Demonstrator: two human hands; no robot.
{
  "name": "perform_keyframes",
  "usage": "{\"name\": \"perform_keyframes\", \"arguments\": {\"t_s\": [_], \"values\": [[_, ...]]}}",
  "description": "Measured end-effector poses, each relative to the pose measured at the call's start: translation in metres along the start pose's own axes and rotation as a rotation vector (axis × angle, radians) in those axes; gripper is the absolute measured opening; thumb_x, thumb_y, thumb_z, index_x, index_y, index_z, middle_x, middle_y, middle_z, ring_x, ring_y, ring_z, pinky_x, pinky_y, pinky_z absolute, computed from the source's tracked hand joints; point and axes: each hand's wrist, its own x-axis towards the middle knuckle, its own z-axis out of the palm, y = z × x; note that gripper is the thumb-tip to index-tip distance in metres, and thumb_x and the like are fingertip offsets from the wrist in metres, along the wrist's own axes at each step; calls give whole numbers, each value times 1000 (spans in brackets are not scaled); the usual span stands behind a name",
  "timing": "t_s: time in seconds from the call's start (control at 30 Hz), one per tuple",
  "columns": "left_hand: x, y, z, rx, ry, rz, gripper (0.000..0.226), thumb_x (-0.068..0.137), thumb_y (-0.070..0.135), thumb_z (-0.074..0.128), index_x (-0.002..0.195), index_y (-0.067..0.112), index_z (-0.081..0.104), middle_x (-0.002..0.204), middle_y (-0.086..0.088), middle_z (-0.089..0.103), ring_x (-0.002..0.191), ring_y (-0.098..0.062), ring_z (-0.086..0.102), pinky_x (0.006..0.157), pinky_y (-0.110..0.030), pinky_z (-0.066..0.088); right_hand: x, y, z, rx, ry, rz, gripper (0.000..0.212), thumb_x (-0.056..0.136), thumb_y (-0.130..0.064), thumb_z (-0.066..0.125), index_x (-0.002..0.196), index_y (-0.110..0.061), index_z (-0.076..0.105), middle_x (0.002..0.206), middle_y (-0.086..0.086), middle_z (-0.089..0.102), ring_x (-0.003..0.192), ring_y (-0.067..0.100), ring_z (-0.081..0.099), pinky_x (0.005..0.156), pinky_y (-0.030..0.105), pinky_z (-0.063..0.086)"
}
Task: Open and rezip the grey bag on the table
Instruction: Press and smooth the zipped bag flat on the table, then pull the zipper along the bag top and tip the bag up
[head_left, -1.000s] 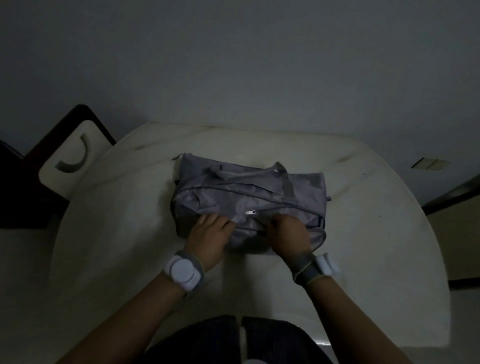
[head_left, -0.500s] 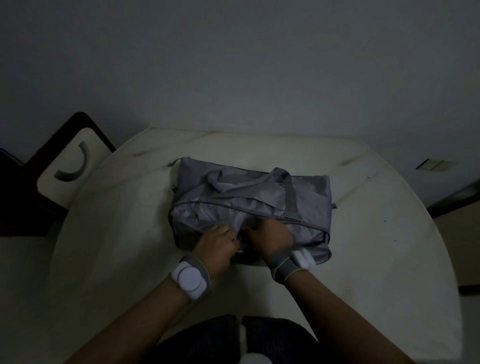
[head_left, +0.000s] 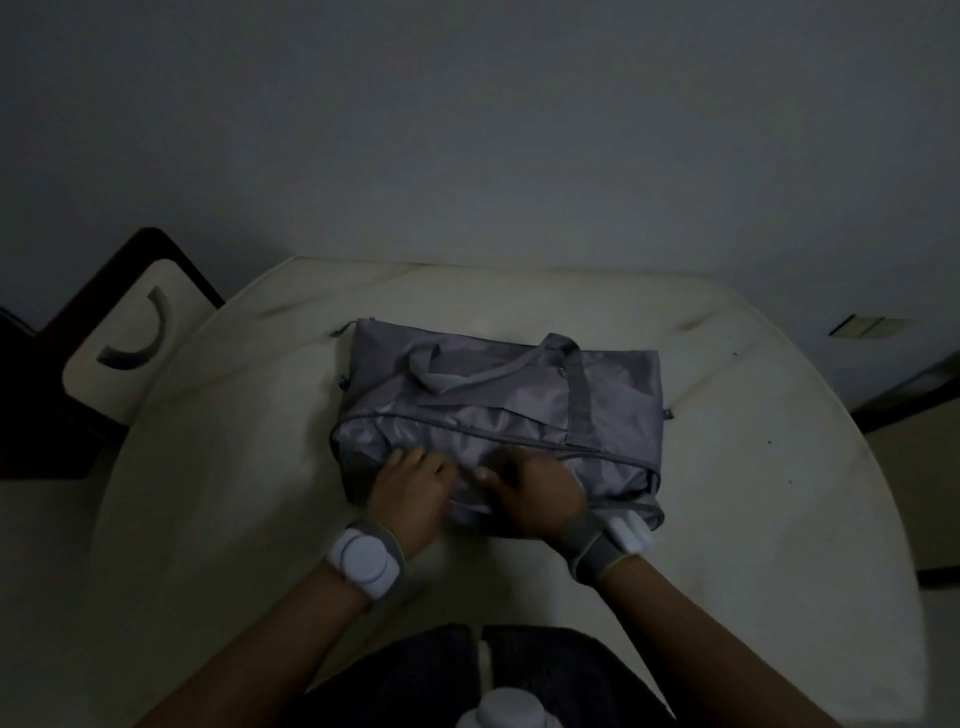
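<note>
In the centre of the frame the grey bag (head_left: 498, 415) lies on the table (head_left: 753, 519), soft and probably light, both hands on its near side, the left hand (head_left: 410, 491) pressing the cloth and the right hand (head_left: 535, 493) seeming to pinch at the zipper, though I cannot tell for sure.

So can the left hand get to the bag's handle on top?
Probably yes. The left hand rests on the grey bag's near side, and nothing lies between it and the handle farther back.

- Both forearms are bare, with no sleeves.
- The left wrist wears a grey band (head_left: 387, 558) carrying a round white disc (head_left: 361, 561).
- The right wrist wears a grey band with a pale yellowish edge (head_left: 595, 545) and a white block (head_left: 630, 534) at its outer side.
- Dark patterned clothing (head_left: 415, 675) covers the lap.
</note>
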Motion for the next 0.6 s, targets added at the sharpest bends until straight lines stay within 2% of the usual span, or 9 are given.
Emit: {"name": "perform_keyframes", "arguments": {"t_s": [0.07, 0.13, 0.17, 0.23, 0.3, 0.33, 0.47, 0.53, 0.6], "values": [[1, -19, 1, -1, -2, -70, 30, 46, 21, 80, 72, 18, 65, 73, -4, 63, 70, -30, 60, 60, -35, 49, -16, 17, -14, -55, -38, 0, 65, 75, -83, 41, 117, -36, 56, 111, -9, 68, 97, 16, 65, 79, 36, 55], [2, -32, 1, -9, -6, -116, 26, 45, 16, 80, 66, 18, 65, 68, -4, 63, 67, -30, 61, 58, -35, 49, -36, 46, -31, -196, -66, 39, 73, 66, -86, 49, 123, -40, 52, 121, -10, 62, 107, 17, 60, 87, 36, 53], [2, -35, 0, -19, 1, -119, 23, 45, 15, 79, 63, 17, 65, 66, -4, 63, 64, -30, 61, 57, -36, 50, -44, 64, -36, -252, -52, 67, 69, 66, -81, 54, 122, -41, 53, 122, -9, 61, 109, 19, 60, 88, 36, 52], [2, -34, -3, -28, 12, -98, 16, 48, 15, 73, 60, 16, 64, 63, -4, 63, 60, -29, 62, 56, -35, 50, -56, 90, -48, -232, 15, 132, 48, 76, -54, 64, 121, -41, 57, 122, -4, 64, 109, 24, 62, 89, 34, 52], [3, -39, -2, -42, 47, -66, 9, 53, 17, 68, 61, 16, 64, 64, -5, 64, 60, -29, 62, 58, -33, 50, -58, 97, -57, -155, 99, 156, 43, 80, -24, 64, 122, -35, 62, 117, 5, 69, 103, 30, 65, 85, 34, 52], [5, -44, -6, -58, 47, -74, 8, 56, 19, 68, 63, 16, 64, 66, -5, 64, 63, -29, 62, 61, -34, 50, -57, 96, -62, -135, 159, 157, 42, 80, -16, 63, 119, -31, 65, 112, 7, 71, 98, 32, 67, 81, 34, 52], [13, -65, -32, -108, 228, -144, 18, 73, 30, 57, 67, 15, 66, 72, -8, 65, 68, -30, 61, 66, -35, 49, -53, 88, -92, -119, 417, 89, 27, 79, -10, 67, 104, -20, 66, 92, 9, 74, 78, 35, 68, 65, 33, 52], [14, -63, -40, -100, 290, -143, 15, 74, 27, 61, 69, 14, 67, 71, -9, 65, 66, -30, 61, 63, -36, 50, -49, 93, -98, -125, 352, 168, 22, 81, -10, 63, 101, -19, 64, 91, 10, 73, 80, 35, 67, 66, 33, 51], [12, -61, -31, -100, 184, -175, 9, 70, 21, 68, 75, 14, 72, 78, -11, 69, 70, -31, 65, 64, -38, 54, -40, 98, -89, -164, 107, 319, 19, 84, -15, 59, 102, -18, 65, 100, 13, 71, 89, 34, 65, 70, 32, 47]]}}
